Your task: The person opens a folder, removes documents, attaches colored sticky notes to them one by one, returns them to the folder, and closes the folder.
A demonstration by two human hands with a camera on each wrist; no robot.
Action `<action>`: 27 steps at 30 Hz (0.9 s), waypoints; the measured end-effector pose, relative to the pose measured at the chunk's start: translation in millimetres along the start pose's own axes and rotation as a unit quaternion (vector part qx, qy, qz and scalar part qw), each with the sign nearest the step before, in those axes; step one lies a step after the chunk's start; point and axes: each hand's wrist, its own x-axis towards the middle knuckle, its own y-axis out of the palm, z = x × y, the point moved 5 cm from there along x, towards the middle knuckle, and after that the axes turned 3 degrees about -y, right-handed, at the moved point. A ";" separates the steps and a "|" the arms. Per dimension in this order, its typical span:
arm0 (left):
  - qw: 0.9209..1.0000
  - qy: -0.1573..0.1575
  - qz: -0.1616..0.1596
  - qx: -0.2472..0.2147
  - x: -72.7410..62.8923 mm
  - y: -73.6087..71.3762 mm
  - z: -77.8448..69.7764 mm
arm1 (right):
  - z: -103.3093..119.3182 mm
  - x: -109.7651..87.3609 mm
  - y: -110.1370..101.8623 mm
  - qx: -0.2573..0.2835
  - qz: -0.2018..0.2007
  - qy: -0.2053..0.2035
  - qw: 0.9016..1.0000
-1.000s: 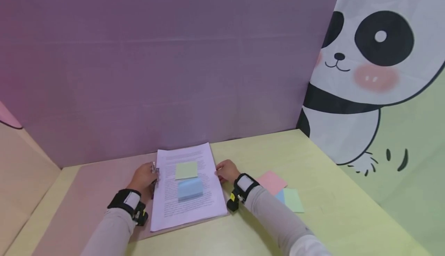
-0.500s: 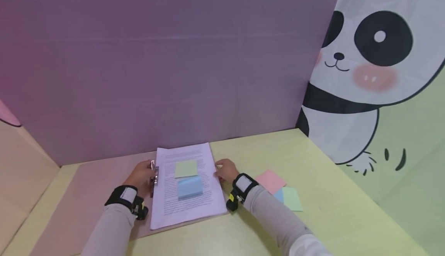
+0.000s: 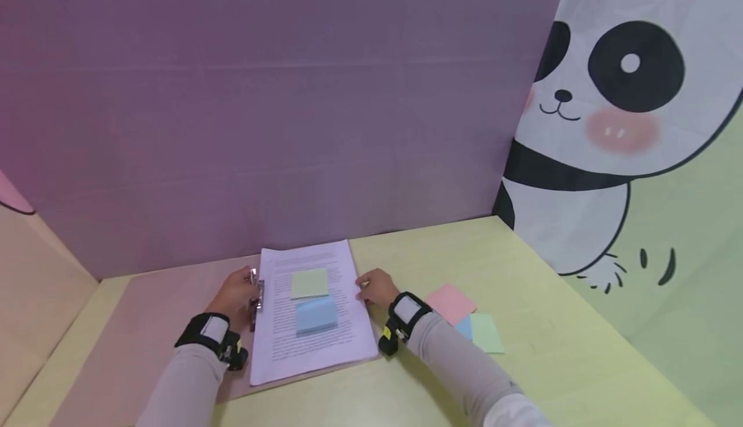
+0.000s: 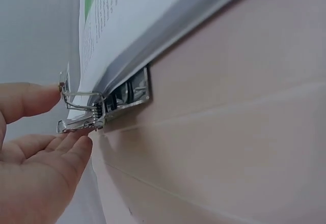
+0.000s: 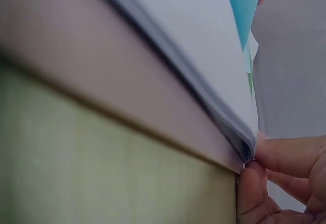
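Note:
A stack of printed white sheets lies on the right half of an open pink folder. My left hand pinches the folder's metal spring clip at the sheets' left edge. In the left wrist view its thumb presses one lever from above, with the fingers under the other. At the opposite edge, my right hand pinches the paper side between thumb and forefinger, as the right wrist view shows. A pale green sticky note and a blue sticky pad sit on the top sheet.
Right of my right forearm, pink, blue and green sticky notes overlap on the pale yellow table. A purple backdrop rises directly behind the table, and a panda-print panel stands along the right.
My left hand has shifted very slightly left at the clip. The right hand keeps its pinch on the paper edge, and the sheets and sticky notes stay in place.

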 end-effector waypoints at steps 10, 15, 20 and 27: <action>0.994 0.050 -0.064 0.079 6.3 -6.1 5.9 | 1.2 -1.6 -0.5 -0.006 0.011 -0.007 1.000; 0.981 0.110 -0.105 0.118 -5.9 -8.3 2.1 | 3.3 -3.8 -1.9 -0.010 0.007 -0.016 1.000; 0.970 0.163 -0.113 0.144 -30.1 -10.5 -0.9 | 2.7 -4.4 -0.1 -0.009 0.005 -0.028 1.000; 0.956 0.210 -0.094 0.181 -56.5 -8.4 -0.4 | 2.6 -2.9 -2.8 -0.028 0.001 -0.027 0.999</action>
